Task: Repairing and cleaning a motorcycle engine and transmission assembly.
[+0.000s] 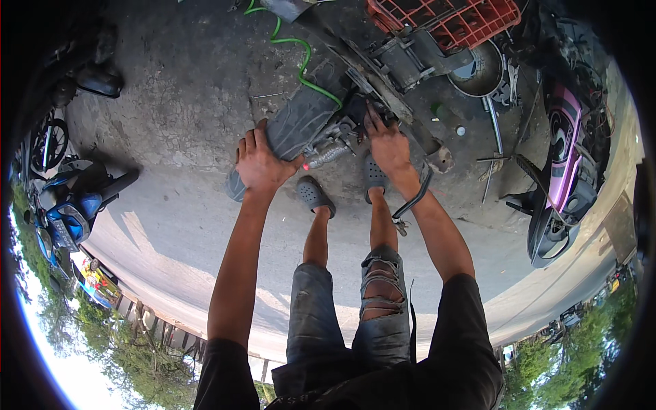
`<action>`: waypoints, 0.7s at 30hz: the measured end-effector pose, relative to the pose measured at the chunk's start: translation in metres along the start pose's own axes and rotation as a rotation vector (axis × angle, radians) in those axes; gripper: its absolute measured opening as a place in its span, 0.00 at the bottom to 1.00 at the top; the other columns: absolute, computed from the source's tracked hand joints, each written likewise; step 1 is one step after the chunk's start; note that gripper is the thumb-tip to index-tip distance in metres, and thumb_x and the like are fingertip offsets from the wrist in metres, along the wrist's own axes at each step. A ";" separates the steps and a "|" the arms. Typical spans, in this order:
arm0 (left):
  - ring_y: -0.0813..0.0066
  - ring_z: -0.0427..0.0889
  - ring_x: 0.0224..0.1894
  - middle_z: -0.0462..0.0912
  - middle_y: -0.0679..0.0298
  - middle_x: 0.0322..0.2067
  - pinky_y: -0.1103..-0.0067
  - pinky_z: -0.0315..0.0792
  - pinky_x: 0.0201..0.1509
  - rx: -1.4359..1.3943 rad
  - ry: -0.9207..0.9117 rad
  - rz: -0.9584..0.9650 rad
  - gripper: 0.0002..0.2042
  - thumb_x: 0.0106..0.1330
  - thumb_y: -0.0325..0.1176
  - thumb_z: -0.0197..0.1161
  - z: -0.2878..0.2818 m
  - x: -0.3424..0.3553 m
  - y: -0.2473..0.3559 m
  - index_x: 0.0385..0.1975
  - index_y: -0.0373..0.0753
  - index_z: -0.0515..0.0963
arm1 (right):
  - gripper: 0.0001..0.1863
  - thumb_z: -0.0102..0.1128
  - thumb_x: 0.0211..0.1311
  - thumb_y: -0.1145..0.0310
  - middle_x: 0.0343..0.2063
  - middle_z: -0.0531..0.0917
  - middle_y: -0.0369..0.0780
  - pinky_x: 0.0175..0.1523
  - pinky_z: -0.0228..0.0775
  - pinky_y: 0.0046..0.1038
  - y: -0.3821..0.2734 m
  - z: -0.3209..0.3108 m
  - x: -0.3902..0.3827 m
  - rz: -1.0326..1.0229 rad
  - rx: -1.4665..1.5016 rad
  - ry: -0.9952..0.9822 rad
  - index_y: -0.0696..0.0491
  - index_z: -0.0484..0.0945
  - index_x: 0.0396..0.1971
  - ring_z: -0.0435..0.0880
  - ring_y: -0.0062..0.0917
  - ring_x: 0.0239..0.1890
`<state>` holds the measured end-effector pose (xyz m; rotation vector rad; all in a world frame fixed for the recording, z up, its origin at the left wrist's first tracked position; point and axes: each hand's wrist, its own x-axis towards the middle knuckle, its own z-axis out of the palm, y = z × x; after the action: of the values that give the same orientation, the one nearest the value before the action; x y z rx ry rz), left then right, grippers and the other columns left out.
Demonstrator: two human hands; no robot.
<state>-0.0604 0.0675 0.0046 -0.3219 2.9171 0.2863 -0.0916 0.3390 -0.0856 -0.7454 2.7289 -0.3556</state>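
L hand point(262, 162) spread on motorbike tyre point(301, 123); R hand point(389, 145) at mech. assy point(339, 133), grip unclear; red crate point(456, 26) approx. 1 o'clock.

- This open-air spot is apparently serving as a motorcycle repair workshop.
- A tyre point(298, 121) is sitting beside exposed metal machinery point(329, 153).
- A red crate point(471, 41), a metal basin point(486, 79) and a T-handled tool point(494, 128) are cluttering the stained work area point(178, 96).
- A blue motorcycle point(72, 217) is standing on the left.
- Green trees point(133, 345) are growing beyond the sunlit pavement point(184, 280).

Arms point(239, 266) outstretched, left fingers point(251, 139) splayed, right fingers point(375, 121) extended
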 end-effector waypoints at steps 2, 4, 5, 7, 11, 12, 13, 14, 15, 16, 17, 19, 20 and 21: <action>0.46 0.80 0.48 0.79 0.51 0.45 0.58 0.78 0.51 0.016 -0.031 -0.033 0.46 0.33 0.50 0.81 -0.006 -0.002 -0.004 0.58 0.39 0.70 | 0.26 0.57 0.57 0.73 0.66 0.72 0.43 0.43 0.84 0.39 -0.001 -0.003 -0.016 0.070 0.001 -0.088 0.55 0.74 0.59 0.83 0.46 0.47; 0.45 0.80 0.48 0.79 0.51 0.46 0.57 0.78 0.51 -0.045 -0.050 -0.060 0.46 0.33 0.49 0.81 0.001 0.003 0.016 0.58 0.39 0.70 | 0.25 0.62 0.56 0.72 0.58 0.78 0.47 0.44 0.83 0.35 0.081 0.030 -0.075 0.201 0.293 -0.021 0.56 0.75 0.57 0.84 0.43 0.47; 0.46 0.80 0.49 0.79 0.52 0.46 0.58 0.78 0.52 -0.071 -0.057 -0.050 0.47 0.33 0.49 0.81 0.007 0.008 0.031 0.58 0.39 0.70 | 0.25 0.64 0.56 0.72 0.53 0.81 0.48 0.45 0.82 0.33 0.144 0.049 -0.111 0.259 0.583 0.092 0.56 0.76 0.56 0.85 0.40 0.46; 0.47 0.80 0.50 0.79 0.52 0.47 0.58 0.77 0.53 0.036 -0.083 -0.086 0.47 0.33 0.49 0.81 -0.007 0.003 -0.003 0.59 0.39 0.70 | 0.16 0.57 0.66 0.75 0.43 0.85 0.44 0.53 0.77 0.35 0.112 -0.013 -0.081 0.558 0.770 -0.021 0.61 0.77 0.52 0.85 0.36 0.47; 0.50 0.78 0.53 0.78 0.54 0.49 0.58 0.76 0.56 0.034 -0.157 -0.135 0.49 0.32 0.50 0.81 -0.012 0.005 0.000 0.62 0.43 0.68 | 0.16 0.60 0.67 0.73 0.41 0.84 0.45 0.55 0.74 0.29 0.084 -0.127 -0.002 0.549 1.108 0.294 0.66 0.77 0.51 0.85 0.31 0.45; 0.51 0.78 0.54 0.77 0.55 0.50 0.57 0.76 0.56 0.041 -0.176 -0.158 0.51 0.32 0.51 0.80 -0.011 0.006 -0.002 0.63 0.45 0.67 | 0.17 0.62 0.66 0.72 0.44 0.83 0.45 0.57 0.73 0.31 0.077 -0.144 0.024 0.327 0.989 0.267 0.64 0.78 0.51 0.83 0.32 0.48; 0.51 0.78 0.54 0.77 0.55 0.50 0.57 0.76 0.56 0.031 -0.170 -0.158 0.51 0.32 0.51 0.80 -0.008 0.008 0.001 0.63 0.45 0.67 | 0.18 0.64 0.65 0.71 0.46 0.82 0.46 0.58 0.72 0.32 0.076 -0.155 0.046 0.113 0.859 0.238 0.61 0.79 0.52 0.82 0.33 0.50; 0.51 0.78 0.55 0.77 0.55 0.51 0.57 0.76 0.56 0.020 -0.174 -0.160 0.51 0.31 0.51 0.81 -0.006 0.009 0.007 0.64 0.46 0.67 | 0.18 0.65 0.63 0.70 0.50 0.80 0.44 0.60 0.71 0.34 0.081 -0.155 0.066 -0.075 0.642 0.153 0.58 0.79 0.52 0.79 0.35 0.53; 0.51 0.78 0.55 0.77 0.55 0.51 0.57 0.77 0.56 0.027 -0.181 -0.167 0.51 0.31 0.51 0.81 -0.007 0.007 0.007 0.64 0.46 0.67 | 0.19 0.66 0.61 0.69 0.53 0.78 0.42 0.61 0.70 0.37 0.084 -0.148 0.087 -0.259 0.438 0.068 0.54 0.80 0.53 0.76 0.37 0.55; 0.51 0.78 0.55 0.77 0.55 0.51 0.57 0.77 0.56 0.025 -0.180 -0.169 0.51 0.31 0.51 0.81 -0.006 0.007 0.006 0.64 0.46 0.67 | 0.19 0.66 0.61 0.69 0.53 0.78 0.42 0.61 0.70 0.37 0.087 -0.143 0.105 -0.261 0.436 0.067 0.54 0.80 0.53 0.76 0.37 0.55; 0.51 0.78 0.55 0.77 0.55 0.51 0.57 0.77 0.56 0.027 -0.165 -0.165 0.52 0.31 0.51 0.81 -0.008 0.007 0.005 0.64 0.46 0.67 | 0.20 0.66 0.59 0.69 0.54 0.76 0.41 0.62 0.70 0.38 0.090 -0.139 0.123 -0.381 0.237 0.022 0.53 0.81 0.52 0.75 0.39 0.55; 0.51 0.78 0.55 0.77 0.55 0.51 0.57 0.77 0.56 0.013 -0.158 -0.158 0.52 0.31 0.51 0.81 -0.006 0.008 0.008 0.64 0.46 0.67 | 0.20 0.67 0.56 0.69 0.56 0.75 0.39 0.62 0.70 0.38 0.100 -0.133 0.131 -0.492 0.025 -0.036 0.51 0.82 0.51 0.74 0.40 0.55; 0.51 0.78 0.55 0.77 0.55 0.51 0.56 0.76 0.56 -0.007 -0.164 -0.160 0.52 0.30 0.51 0.81 -0.007 0.010 0.007 0.64 0.46 0.67 | 0.20 0.67 0.55 0.69 0.56 0.74 0.39 0.63 0.69 0.38 0.105 -0.129 0.129 -0.504 0.026 -0.031 0.51 0.82 0.50 0.74 0.39 0.55; 0.51 0.77 0.55 0.77 0.55 0.51 0.56 0.76 0.57 -0.009 -0.171 -0.174 0.52 0.30 0.51 0.82 -0.012 0.007 0.003 0.64 0.46 0.67 | 0.20 0.67 0.54 0.69 0.56 0.73 0.39 0.64 0.68 0.38 0.102 -0.119 0.127 -0.527 0.047 -0.021 0.52 0.82 0.49 0.74 0.38 0.55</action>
<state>-0.0702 0.0665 0.0149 -0.5220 2.7000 0.2849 -0.2825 0.3768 -0.0337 -1.4419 2.4565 -0.5137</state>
